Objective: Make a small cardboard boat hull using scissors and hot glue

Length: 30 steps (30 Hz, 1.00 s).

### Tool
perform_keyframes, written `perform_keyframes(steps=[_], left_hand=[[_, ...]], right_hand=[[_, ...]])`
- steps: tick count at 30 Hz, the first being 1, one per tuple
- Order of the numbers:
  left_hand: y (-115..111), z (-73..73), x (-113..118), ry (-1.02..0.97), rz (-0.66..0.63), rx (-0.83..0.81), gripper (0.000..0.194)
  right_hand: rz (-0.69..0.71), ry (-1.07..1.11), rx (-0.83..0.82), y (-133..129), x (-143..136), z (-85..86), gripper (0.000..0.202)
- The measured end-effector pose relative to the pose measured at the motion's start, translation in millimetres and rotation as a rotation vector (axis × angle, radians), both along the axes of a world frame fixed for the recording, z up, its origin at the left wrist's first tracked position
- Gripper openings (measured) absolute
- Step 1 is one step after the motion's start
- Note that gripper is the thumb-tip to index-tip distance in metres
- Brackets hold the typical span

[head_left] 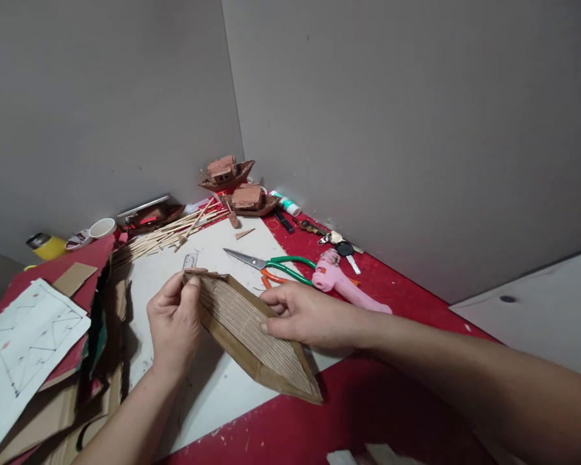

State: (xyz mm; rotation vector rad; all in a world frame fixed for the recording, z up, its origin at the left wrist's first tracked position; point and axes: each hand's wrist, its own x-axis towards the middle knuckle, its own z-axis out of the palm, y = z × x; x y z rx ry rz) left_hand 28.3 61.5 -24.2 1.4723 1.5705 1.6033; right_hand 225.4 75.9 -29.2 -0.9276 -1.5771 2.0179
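A boat-shaped cardboard piece with a ribbed inner face and folded brown edges is tilted above the white sheet, its pointed end toward the lower right. My left hand pinches its upper left end, thumb on the inner side. My right hand grips the right edge near the middle, with the thumb on the ribbed face. Just beyond the cardboard lie scissors with green handles, and a pink glue gun is behind my right hand.
Two small brown model boats stand in the far corner. Thin wooden sticks lie left of them. Stacked cardboard and a drawn sheet fill the left side. Keys and a glue tube lie near the wall.
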Motion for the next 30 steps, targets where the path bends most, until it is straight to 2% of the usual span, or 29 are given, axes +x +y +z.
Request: perform_keyframes(steps=[3,8,12,16,21,30], left_hand=[[1,-0.9,0,-0.043,-0.002,-0.018,0.017],[3,-4.8,0,-0.182,-0.079,-0.070,0.021],[3,-9.0,-1,-0.239,-0.125,-0.083,0.023],[1,-7.6,3,-0.185,-0.112,-0.118,0.025],[0,-5.2,6,-0.048,-0.067,-0.050,0.021],[-4,-5.1,4,0.080,-0.019,-0.028,0.016]], right_hand=[[-0.009,0.008,-0.003,0,0,-0.3,0.013],[-0.036,-0.022,0.079,5,1,-6.1,0.010],[-0.068,0.011,0.071,8,0,-9.7,0.007],[-0.091,0.046,0.056,8,0,-11.8,0.011],[-0.086,0.049,0.067,6,-3,-11.0,0.012],[-0.038,0.026,0.094,0,-4,-12.3,0.009]])
